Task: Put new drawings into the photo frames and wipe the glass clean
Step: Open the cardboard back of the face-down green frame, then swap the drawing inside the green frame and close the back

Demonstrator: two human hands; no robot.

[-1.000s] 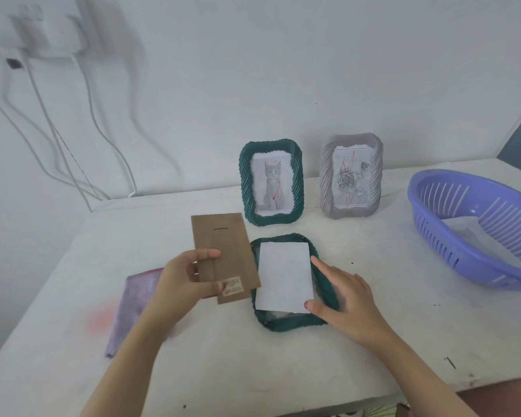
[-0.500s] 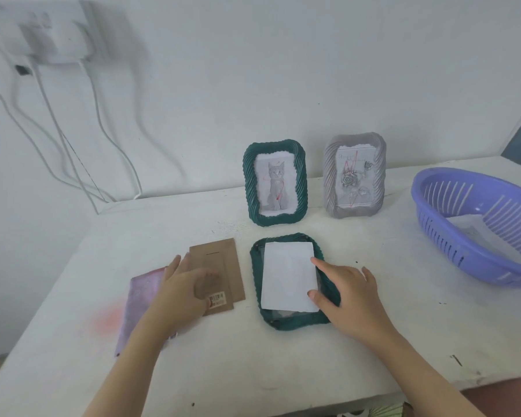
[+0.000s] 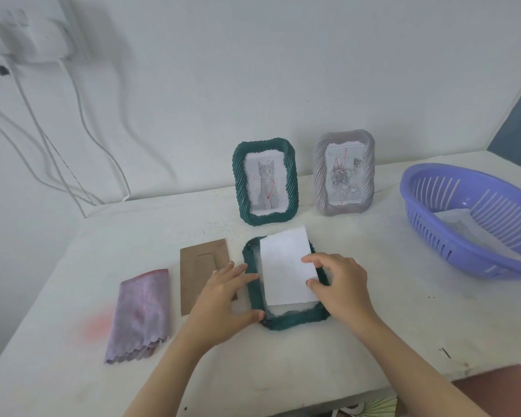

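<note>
A dark green photo frame (image 3: 286, 319) lies face down on the white table in front of me. A blank-backed white sheet of paper (image 3: 285, 275) lies on its open back, skewed, with its far end sticking out past the frame's far rim. My right hand (image 3: 342, 285) pinches the sheet's right edge between forefinger and thumb. My left hand (image 3: 223, 299) rests with straight fingers on the frame's left rim, thumb at the near left corner. The brown backing board (image 3: 202, 264) lies flat left of the frame, partly under my left hand.
A folded purple cloth (image 3: 142, 314) lies at the left. A green frame with a cat drawing (image 3: 265, 182) and a grey frame with a rose drawing (image 3: 343, 173) stand at the back. A purple plastic basket (image 3: 433, 224) sits on the right. Cables hang on the wall.
My left hand laid the backing board on the table and moved onto the frame's left rim. My right hand took hold of the sheet, which now lies skewed and further away.
</note>
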